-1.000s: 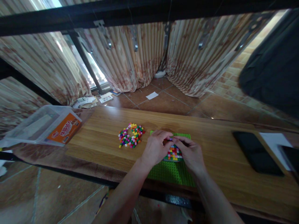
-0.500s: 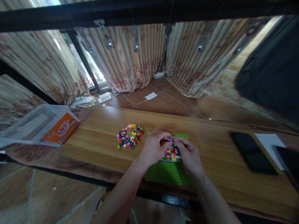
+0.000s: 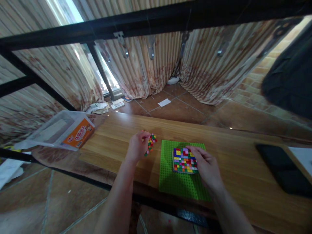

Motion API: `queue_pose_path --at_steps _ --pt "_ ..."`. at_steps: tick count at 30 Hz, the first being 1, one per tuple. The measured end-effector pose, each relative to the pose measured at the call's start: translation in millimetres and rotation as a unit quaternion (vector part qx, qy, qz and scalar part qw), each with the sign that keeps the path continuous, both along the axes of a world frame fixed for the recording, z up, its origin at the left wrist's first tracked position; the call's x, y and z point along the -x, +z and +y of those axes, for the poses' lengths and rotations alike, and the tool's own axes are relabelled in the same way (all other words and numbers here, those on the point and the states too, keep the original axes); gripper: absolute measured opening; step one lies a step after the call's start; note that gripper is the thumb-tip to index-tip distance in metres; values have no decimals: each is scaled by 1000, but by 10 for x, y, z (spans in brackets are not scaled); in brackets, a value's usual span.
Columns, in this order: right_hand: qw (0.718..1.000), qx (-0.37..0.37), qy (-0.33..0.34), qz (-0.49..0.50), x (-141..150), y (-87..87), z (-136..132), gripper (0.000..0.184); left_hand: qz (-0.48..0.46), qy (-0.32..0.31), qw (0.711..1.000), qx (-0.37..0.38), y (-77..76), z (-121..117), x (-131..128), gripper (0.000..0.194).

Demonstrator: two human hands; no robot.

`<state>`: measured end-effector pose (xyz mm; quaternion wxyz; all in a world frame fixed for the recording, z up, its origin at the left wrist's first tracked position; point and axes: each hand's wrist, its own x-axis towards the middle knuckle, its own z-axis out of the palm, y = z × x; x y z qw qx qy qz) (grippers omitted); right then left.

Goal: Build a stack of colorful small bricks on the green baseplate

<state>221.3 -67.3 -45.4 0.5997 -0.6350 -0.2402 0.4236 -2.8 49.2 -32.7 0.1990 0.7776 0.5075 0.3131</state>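
Note:
A block of small multicoloured toy bricks (image 3: pixel 184 161) sits on a green studded baseplate (image 3: pixel 167 182). My right hand (image 3: pixel 207 164) is at the block's right side, its fingers curled against the upper right edge. Left of the baseplate, my left hand (image 3: pixel 137 148) is over a loose pile of small coloured bricks (image 3: pixel 151 142) and covers much of it. Its fingertips are drawn together at the pile; whether a brick is between them cannot be seen.
A clear plastic box (image 3: pixel 55 131) with an orange label stands at the left end of the wooden board (image 3: pixel 109 152). On the right lie a black phone-like slab (image 3: pixel 282 169) and a white paper (image 3: pixel 302 156). A dark metal bar (image 3: pixel 156 21) crosses above.
My left hand has left the brick block and moved left to the loose pile. My right hand has stayed by the block, which is now more fully visible. The view has shifted slightly.

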Motion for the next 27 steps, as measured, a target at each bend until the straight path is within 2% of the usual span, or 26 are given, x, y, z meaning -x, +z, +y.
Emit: queue_pose_path --at_steps 3,4,11,17,27 --pt "1000 10 4 -5 -15 -3 -3 45 93 86 990 61 48 48 254 16" --pt "1000 12 4 -10 -20 -5 -3 45 115 97 986 75 67 42 298 15" --pt "1000 15 0 -17 -39 -28 -7 42 177 31 979 93 79 -57 254 17" --pt "999 19 4 -42 -49 -45 0 42 215 36 971 100 56 -66 217 12" --pt "999 8 13 -51 -62 -60 -15 41 281 36 956 74 102 -175 22 20"
